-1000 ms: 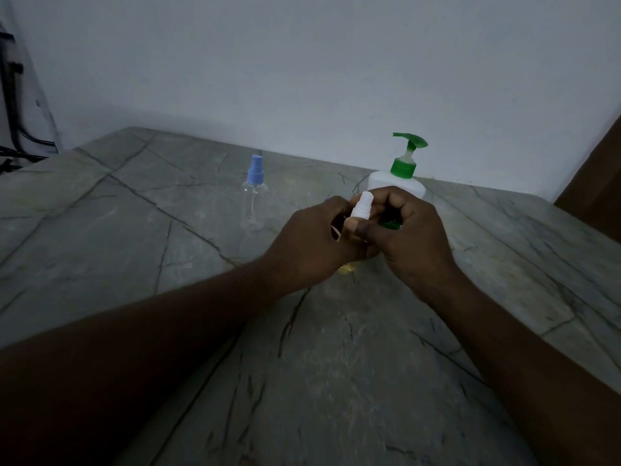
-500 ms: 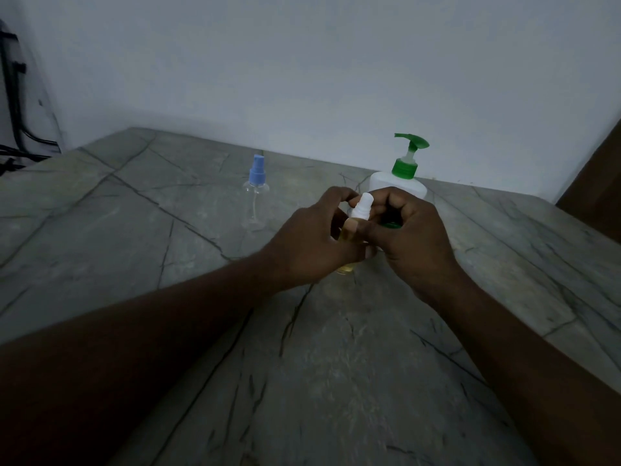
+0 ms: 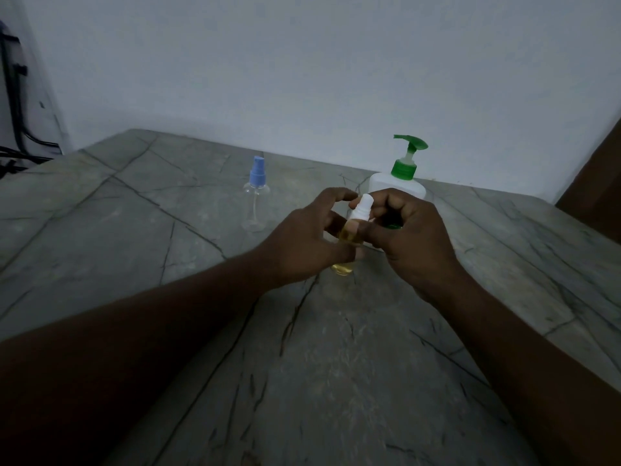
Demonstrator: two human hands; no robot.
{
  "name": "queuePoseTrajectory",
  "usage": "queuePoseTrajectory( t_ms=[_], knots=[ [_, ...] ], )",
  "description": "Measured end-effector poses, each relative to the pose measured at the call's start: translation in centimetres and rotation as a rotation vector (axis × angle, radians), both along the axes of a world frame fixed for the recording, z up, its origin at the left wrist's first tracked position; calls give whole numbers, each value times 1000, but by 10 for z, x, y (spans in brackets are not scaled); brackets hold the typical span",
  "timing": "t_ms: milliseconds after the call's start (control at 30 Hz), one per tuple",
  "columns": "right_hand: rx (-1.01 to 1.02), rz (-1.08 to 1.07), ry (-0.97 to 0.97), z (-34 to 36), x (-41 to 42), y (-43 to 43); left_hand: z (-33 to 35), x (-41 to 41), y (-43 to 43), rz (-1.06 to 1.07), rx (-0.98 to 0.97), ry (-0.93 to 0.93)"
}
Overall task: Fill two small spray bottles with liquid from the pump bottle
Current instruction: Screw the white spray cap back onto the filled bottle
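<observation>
Item: filled spray bottle (image 3: 342, 268), yellow liquid, at the counter's (image 3: 336, 381) middle; your left hand (image 3: 302, 240) grips its body and your right hand (image 3: 413, 237) pinches its white cap (image 3: 363, 206). Item: blue-capped spray bottle (image 3: 256, 203), seemingly empty, near the far edge, left of the pump bottle (image 3: 400, 183). Risk: a crooked cap leaks and a slipped grip spills. Surface: grey veined stone. Room: pale wall (image 3: 336, 62), with dark cables (image 3: 16, 129) on the left.

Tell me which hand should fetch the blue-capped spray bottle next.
Left. The blue-capped bottle stands on the left hand's side; the right hand pinches the filled bottle's white cap and would have to reach across.
</observation>
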State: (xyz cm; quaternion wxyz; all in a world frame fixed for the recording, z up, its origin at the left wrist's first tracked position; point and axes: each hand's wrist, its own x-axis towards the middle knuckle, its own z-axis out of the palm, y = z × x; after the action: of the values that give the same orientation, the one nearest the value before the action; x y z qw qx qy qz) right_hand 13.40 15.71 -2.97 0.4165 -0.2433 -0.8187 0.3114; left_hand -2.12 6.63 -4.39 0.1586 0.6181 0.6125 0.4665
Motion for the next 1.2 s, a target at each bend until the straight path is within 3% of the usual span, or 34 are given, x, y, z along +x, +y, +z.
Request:
queuePoseTrajectory(
  t_ms=[267, 433, 767, 933, 1200],
  knots=[
    [-4, 14, 11, 2, 0, -1, -3, 5, 2, 107, 127, 145],
    [-32, 14, 11, 3, 2, -2, -2, -1, 0, -6, 10, -9],
    [-13, -21, 17, 1, 1, 1, -1, 7, 1, 96, 92, 105],
    [-21, -26, 12, 0, 0, 0, -1, 4, -2, -15, 25, -24],
    [-7, -49, -8, 1, 1, -1, -3, 11, 2, 104, 121, 132]
  ],
)
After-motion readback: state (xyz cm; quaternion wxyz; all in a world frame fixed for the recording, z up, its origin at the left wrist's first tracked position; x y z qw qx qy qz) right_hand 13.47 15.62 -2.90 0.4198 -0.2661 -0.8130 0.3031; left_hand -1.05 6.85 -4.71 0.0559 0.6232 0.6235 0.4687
